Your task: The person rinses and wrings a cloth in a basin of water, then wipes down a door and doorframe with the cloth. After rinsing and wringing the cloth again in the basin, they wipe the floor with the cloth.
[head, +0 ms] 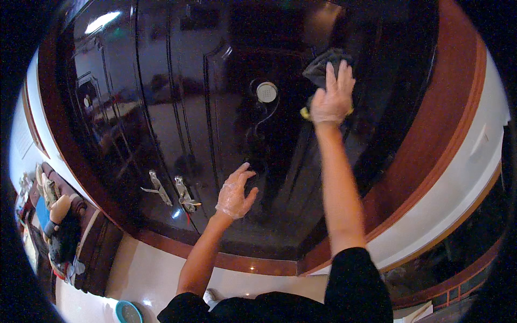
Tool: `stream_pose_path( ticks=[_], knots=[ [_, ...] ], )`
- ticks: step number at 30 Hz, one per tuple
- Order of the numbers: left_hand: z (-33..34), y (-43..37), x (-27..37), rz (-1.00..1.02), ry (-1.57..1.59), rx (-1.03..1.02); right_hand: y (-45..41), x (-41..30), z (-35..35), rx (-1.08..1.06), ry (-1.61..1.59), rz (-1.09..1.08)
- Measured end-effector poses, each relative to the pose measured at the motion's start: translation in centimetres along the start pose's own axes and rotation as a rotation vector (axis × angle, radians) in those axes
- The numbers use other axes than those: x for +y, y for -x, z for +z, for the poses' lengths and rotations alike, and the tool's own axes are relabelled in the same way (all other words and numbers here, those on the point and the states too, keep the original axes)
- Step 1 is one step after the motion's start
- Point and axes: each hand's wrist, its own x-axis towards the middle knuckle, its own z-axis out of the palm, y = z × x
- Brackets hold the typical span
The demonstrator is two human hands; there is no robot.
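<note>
A glossy dark panelled double door point(181, 121) fills most of the head view. My right hand point(333, 95), in a clear plastic glove, lies over a dark cloth point(323, 68) on the upper right part of the door. Yellow edging of the cloth shows on both sides of my wrist. Lower down and further left is my left hand point(236, 194), also in a clear plastic glove. It holds nothing and its fingers are apart, close to the door; whether they touch it I cannot tell. Between the hands, higher up, sits a round pale perforated disc point(267, 92) on the door.
Two metal lever handles point(159, 189) point(186, 196) stick out at the lower left. A reddish-brown frame point(436, 133) surrounds the door. At left, a dark wooden seat point(95, 242) is piled with clothes point(60, 238). A teal basin point(128, 311) stands on the pale floor point(137, 266).
</note>
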Motion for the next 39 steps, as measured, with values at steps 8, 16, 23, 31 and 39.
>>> stream_pose_path(
  ticks=[8,16,23,31,39],
  knots=[
    [1.8,2.0,-1.5,-0.135,0.002,0.111,17.7,-12.2,3.2,-0.426,-0.164,-0.186],
    [0.4,3.0,-2.7,-0.108,-0.024,0.104,11.8,-11.7,1.5,-0.353,-0.268,-0.243],
    [0.3,3.9,-2.6,-0.095,0.084,0.066,13.7,-7.7,0.5,-0.265,-0.329,-0.327],
    [-1.8,5.9,-5.5,-0.275,0.227,-0.005,-1.5,-6.1,2.0,0.185,-0.51,0.032],
    [-0.5,0.5,-2.0,-0.07,0.284,0.066,-6.1,-5.1,1.3,-0.315,-0.497,-0.727]
  ],
)
